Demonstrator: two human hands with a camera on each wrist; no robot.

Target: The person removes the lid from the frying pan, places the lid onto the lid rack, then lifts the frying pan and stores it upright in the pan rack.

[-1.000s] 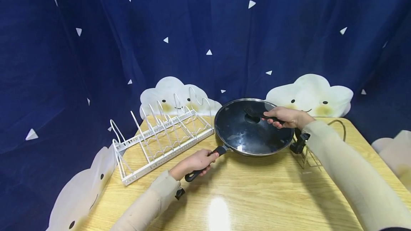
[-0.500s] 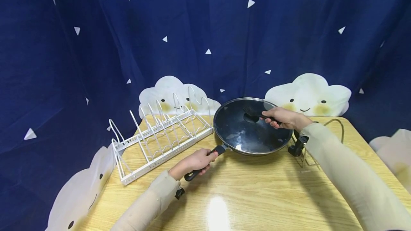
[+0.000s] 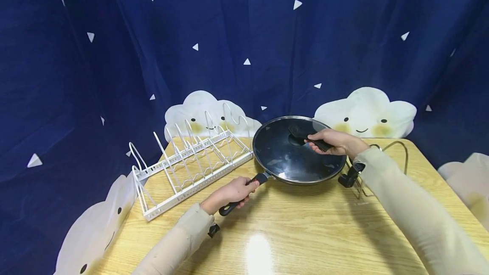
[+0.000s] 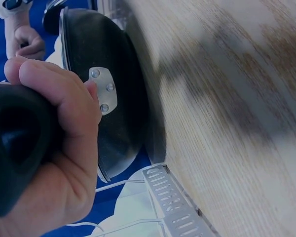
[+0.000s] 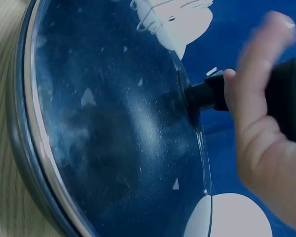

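A dark wok (image 4: 121, 140) stands on the table, covered by a glass lid (image 3: 286, 162) with a metal rim. My left hand (image 3: 234, 192) grips the wok's long black handle (image 3: 228, 209), fingers wrapped round it. In the left wrist view, a riveted metal plate (image 4: 110, 86) joins that handle to the wok. Above the lid, my right hand (image 3: 331, 141) holds the lid's black handle (image 3: 318, 144), which rises from a round base in the middle. The right wrist view shows the lid seated along the wok's rim, with the hand's thumb and a blurred finger around the handle (image 5: 286, 98).
A white wire rack (image 3: 198, 185) with upright loops stands left of the wok. Behind my right sleeve is a brass-coloured wire rack (image 3: 406, 158), partly hidden. The wooden table (image 3: 305, 232) ends at a blue curtain (image 3: 275, 33) with cloud shapes.
My right hand has shifted a little left over the lid, and its grip on the lid handle has turned slightly. The left hand and the wok have stayed put.
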